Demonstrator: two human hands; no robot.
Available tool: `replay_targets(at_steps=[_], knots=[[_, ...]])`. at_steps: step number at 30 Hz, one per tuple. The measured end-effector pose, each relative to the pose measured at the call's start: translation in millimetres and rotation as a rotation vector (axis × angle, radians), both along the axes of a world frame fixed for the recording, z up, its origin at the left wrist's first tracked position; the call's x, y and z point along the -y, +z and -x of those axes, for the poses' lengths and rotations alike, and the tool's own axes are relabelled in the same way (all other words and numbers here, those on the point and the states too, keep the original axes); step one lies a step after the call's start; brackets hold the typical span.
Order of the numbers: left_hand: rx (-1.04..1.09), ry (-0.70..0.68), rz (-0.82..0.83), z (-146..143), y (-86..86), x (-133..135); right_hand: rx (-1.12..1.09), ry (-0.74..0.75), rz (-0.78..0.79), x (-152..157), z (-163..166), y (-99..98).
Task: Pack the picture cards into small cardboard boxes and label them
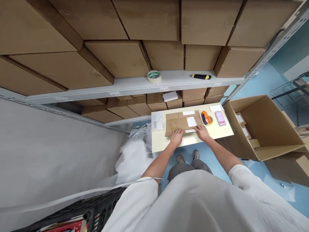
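A flat brown cardboard parcel [180, 124] with white labels lies on a small pale yellow table [161, 141]. My left hand [177, 135] rests on the parcel's near left edge, fingers spread flat. On the near right edge lies my right hand [202, 132], its fingers also laid flat against the cardboard. Neither hand holds anything. An orange tape dispenser [206, 118] sits just right of the parcel, and a clear plastic bag [157, 121] lies to its left.
Metal shelving stacked with brown cartons stands behind the table; a tape roll [154, 76] and a yellow-black cutter [201, 76] sit on its shelf. An open carton [263, 129] with small boxes stands at right. White plastic wrap [134, 154] piles at left, a black crate [79, 214] below.
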State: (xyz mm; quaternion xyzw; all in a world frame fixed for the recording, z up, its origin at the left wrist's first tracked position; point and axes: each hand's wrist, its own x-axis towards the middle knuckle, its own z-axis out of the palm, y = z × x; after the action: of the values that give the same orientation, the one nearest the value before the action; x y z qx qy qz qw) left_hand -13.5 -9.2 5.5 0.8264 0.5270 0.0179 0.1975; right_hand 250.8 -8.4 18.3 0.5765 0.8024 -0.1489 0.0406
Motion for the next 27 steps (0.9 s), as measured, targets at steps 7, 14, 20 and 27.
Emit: replay_targets(at_steps=[7,14,20,27], knots=[[-0.01,-0.029,0.149,-1,-30.5,1,0.041,-0.009,0.172,-3,-5,-30.0],[-0.037,0.084,0.261,5,-38.9,-17,0.042,0.005,0.311,-13,-9,-37.0],[-0.046,0.257,0.237,19,-43.8,-49,0.031,-0.142,0.239,-56,-8,-37.2],[-0.061,0.36,0.278,31,-50.7,-72,0.042,-0.254,0.275,-91,-2,-52.8]])
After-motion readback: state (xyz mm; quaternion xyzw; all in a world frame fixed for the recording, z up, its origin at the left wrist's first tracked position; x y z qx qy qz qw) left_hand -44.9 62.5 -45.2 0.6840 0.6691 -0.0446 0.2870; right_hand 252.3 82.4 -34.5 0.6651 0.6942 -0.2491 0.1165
